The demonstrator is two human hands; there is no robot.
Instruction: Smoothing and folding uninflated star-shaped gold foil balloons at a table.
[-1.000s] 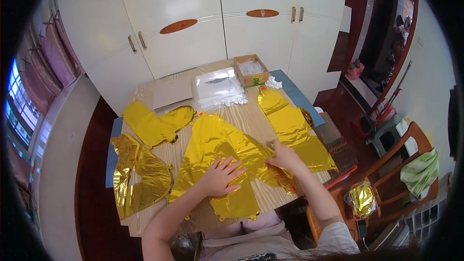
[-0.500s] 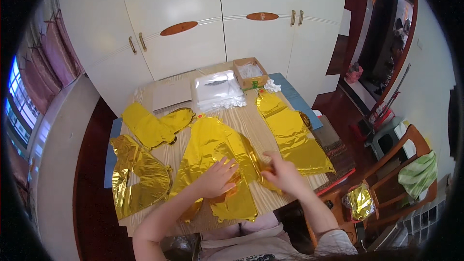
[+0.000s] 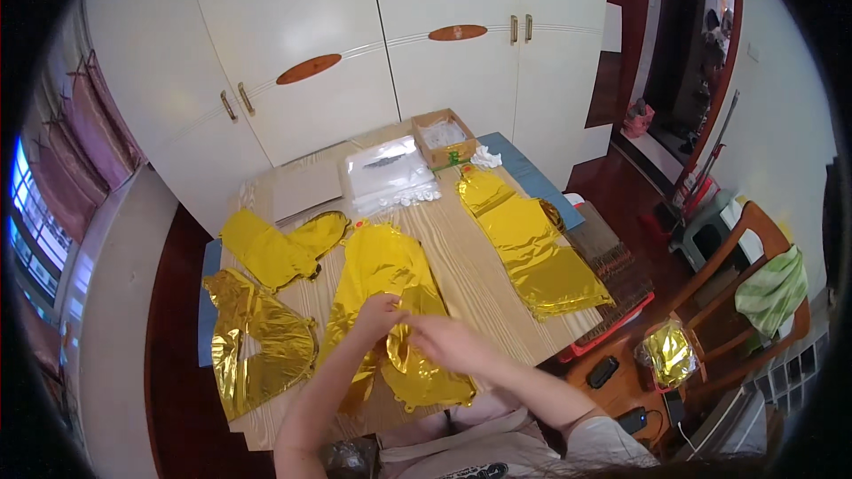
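A flat, deflated gold foil balloon [image 3: 377,257] lies on the table in front of me, partly folded along its right side. My left hand [image 3: 382,312] is over its middle, fingers closed at a fold of the foil. Close beside it, my right hand [image 3: 453,346] reaches in from the right, smeared by motion; its fingertips nearly meet the left ones, and whether they grip foil cannot be made out. Between and below the hands the foil is creased. More flat gold foil balloons lie at the far left [image 3: 275,248], near left [image 3: 257,337] and right [image 3: 524,239].
Clear plastic bags [image 3: 390,173] lie at the back beside a beige board [image 3: 306,191]. An open cardboard box [image 3: 442,137] with white contents stands by a crumpled white tissue [image 3: 486,157]. A wooden chair [image 3: 754,248] at the right bears a gold foil packet [image 3: 670,350] and green cloth [image 3: 772,293].
My right hand has moved left to meet my left hand. The left fingers, spread flat before, are now closed. The middle balloon's right edge has come inward, baring table there.
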